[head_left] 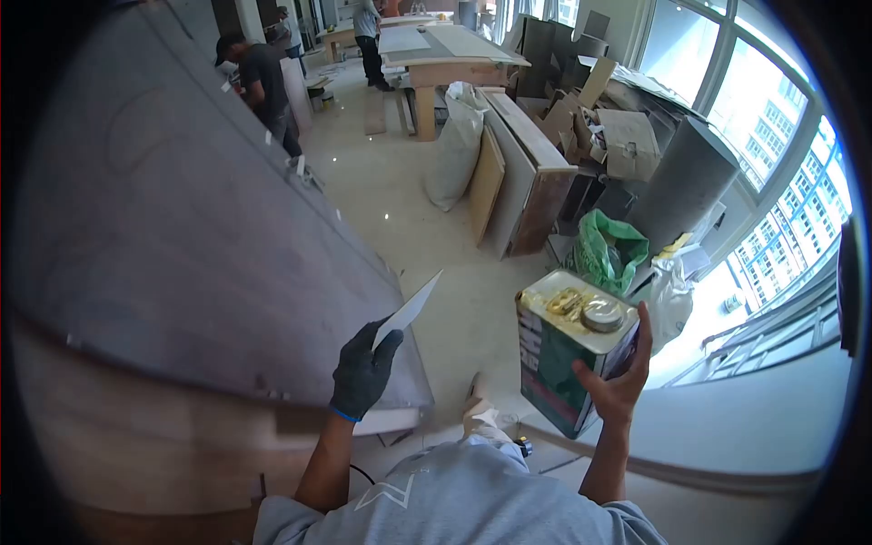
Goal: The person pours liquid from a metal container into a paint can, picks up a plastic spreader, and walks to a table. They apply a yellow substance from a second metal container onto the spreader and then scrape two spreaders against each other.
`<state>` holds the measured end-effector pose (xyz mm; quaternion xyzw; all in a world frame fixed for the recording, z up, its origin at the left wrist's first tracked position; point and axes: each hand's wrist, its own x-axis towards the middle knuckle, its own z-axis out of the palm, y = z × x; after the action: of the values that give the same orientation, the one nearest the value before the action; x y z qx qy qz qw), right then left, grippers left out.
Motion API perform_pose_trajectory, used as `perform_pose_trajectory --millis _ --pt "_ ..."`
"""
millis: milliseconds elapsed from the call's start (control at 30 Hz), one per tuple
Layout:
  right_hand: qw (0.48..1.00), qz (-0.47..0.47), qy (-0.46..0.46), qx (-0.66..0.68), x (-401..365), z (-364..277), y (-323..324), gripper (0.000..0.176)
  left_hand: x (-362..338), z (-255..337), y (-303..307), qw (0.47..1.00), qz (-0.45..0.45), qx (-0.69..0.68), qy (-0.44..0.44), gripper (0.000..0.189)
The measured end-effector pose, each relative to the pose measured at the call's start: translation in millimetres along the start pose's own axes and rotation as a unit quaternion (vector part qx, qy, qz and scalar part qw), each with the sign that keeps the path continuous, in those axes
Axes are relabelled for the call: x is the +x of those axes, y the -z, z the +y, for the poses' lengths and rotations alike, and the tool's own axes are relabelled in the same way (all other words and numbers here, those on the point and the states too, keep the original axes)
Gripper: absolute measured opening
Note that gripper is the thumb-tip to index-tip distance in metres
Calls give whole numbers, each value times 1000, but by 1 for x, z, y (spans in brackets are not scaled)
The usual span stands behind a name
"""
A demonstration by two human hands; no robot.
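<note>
My left hand [363, 368], in a dark grey glove, is closed around a thin white flat spreader [411, 309]. Its pointed end sticks up and to the right. My bare right hand [618, 377] grips the right side of a rectangular metal can [556, 368], thumb towards me and fingers along the far side. The can is dark green with a pale top, slightly tilted in front of me. On its top are a round cap [602, 314] and a handle [565, 301] smeared with yellowish residue. Whether the can rests on anything is hidden.
A large brown panel surface [227, 227] fills the left. Beyond the can are a green bag [610, 250], leaning boards [518, 173], a white sack [457, 145], cardboard boxes [629, 145] and a grey roll [686, 177]. A person [261, 86] bends at the panel's far end; others stand farther back near a worktable [445, 45].
</note>
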<state>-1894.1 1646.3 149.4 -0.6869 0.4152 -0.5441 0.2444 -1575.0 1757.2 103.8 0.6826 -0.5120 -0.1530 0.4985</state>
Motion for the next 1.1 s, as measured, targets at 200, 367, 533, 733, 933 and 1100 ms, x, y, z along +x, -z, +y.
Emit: perform_pose_trajectory --millis 200,367,533,733,933,1100 --pt "994 -101 32 -18 125 74 -83 102 127 -67 -41 989 41 58 127 35" --pt "984 -168 52 3 236 100 -161 103 201 -99 -29 970 145 43 190 37" --pt "982 -157 59 89 343 125 -251 104 297 -154 -16 954 195 26 228 36" --pt "985 -140 50 90 451 152 -366 108 465 -211 -2 969 182 52 159 29" --pt "986 -127 38 97 550 182 -472 107 628 -213 5 988 134 54 51 25" --pt "982 -181 36 50 626 219 -583 108 725 -303 30 967 166 178 78 28"
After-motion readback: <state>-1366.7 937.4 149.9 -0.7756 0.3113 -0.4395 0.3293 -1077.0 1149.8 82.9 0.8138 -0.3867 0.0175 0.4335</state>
